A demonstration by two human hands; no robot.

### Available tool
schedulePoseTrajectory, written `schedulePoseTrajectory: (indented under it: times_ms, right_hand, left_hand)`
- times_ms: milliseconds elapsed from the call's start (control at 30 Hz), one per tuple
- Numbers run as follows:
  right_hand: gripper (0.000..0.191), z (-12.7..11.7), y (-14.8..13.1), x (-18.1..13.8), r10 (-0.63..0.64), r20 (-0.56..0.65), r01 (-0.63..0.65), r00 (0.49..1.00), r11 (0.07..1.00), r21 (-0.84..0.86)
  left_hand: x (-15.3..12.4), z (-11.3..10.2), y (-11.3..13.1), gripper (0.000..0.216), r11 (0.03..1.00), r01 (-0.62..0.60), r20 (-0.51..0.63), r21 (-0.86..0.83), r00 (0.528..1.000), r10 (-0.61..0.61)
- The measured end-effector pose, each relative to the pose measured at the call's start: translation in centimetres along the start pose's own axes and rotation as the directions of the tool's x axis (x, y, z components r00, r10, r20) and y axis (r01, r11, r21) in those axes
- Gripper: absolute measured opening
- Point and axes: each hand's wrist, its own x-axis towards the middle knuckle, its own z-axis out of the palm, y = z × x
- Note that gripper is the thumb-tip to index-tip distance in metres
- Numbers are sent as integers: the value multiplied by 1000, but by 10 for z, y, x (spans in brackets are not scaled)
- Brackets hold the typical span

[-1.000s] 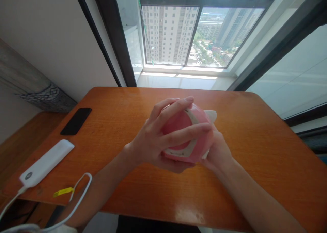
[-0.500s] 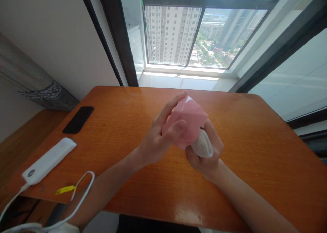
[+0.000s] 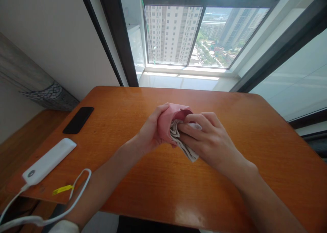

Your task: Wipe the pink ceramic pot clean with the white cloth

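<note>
A pink hollow container [image 3: 165, 124], cup-like with an angular outside, is tilted above the table with its opening toward the right. My left hand [image 3: 150, 132] is wrapped round its left side. At the opening, a folded light grey cloth [image 3: 187, 150] lies partly inside, with its loose end hanging below the rim. My right hand [image 3: 214, 141] presses the cloth into the opening, its fingers closed on the cloth and their tips hidden. How far in the cloth reaches cannot be seen.
On the left of the wooden table [image 3: 245, 131] lie a black phone [image 3: 78, 120] and a white power bank [image 3: 49, 161]. A white cable [image 3: 80, 199] with a yellow tag [image 3: 62, 189] runs by my left forearm. A window [image 3: 176, 35] stands behind the table.
The pink container has turned so that its opening faces me and the right, and it sits slightly further left. My right hand has moved from underneath to over the cloth at the opening.
</note>
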Motion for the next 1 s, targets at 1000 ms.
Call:
schedulePoseTrajectory:
  times_ms: [1000]
  right_hand:
    - [38, 31, 14, 1, 311, 435, -534, 845, 453, 714]
  left_hand:
    - [43, -38, -52, 58, 928, -365, -198, 81, 906, 373]
